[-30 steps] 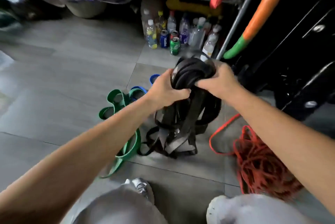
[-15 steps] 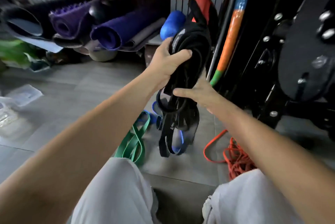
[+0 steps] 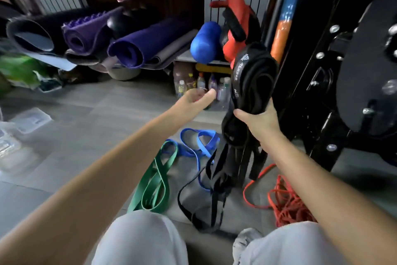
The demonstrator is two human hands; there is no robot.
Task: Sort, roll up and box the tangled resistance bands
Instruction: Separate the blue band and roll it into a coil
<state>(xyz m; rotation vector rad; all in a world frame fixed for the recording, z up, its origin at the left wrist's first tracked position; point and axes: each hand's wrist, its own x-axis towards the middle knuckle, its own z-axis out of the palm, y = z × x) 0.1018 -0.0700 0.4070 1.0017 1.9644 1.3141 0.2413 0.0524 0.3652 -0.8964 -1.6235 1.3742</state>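
**Bundle of black bands (image 3: 251, 84) gripped in right hand (image 3: 258, 124); left hand (image 3: 193, 101) free**

Nearest the camera: two knees in pale trousers (image 3: 141, 241), with a light shoe (image 3: 247, 241) between them on the grey tiled floor (image 3: 90, 127). Just beyond, loose tails of the black bands hang down and reach the floor. A green band (image 3: 154, 179) lies flat to their left, and a blue band (image 3: 199, 142) lies beyond it, crossing the green band's far end. A tangled orange-red cord (image 3: 285, 202) is heaped to the right, beside the right knee. Mid-field: the right hand's fingers and thumb are curled round the lower part of the black bands, holding them upright, well above the floor. The left hand is just left of the bundle and clear of it, its fingers relaxed and holding nothing. A clear plastic container (image 3: 30, 117) rests on the floor at far left. Background: bottles (image 3: 202, 84) under a low shelf, rolled mats (image 3: 137, 48) and a blue roller (image 3: 204, 43).
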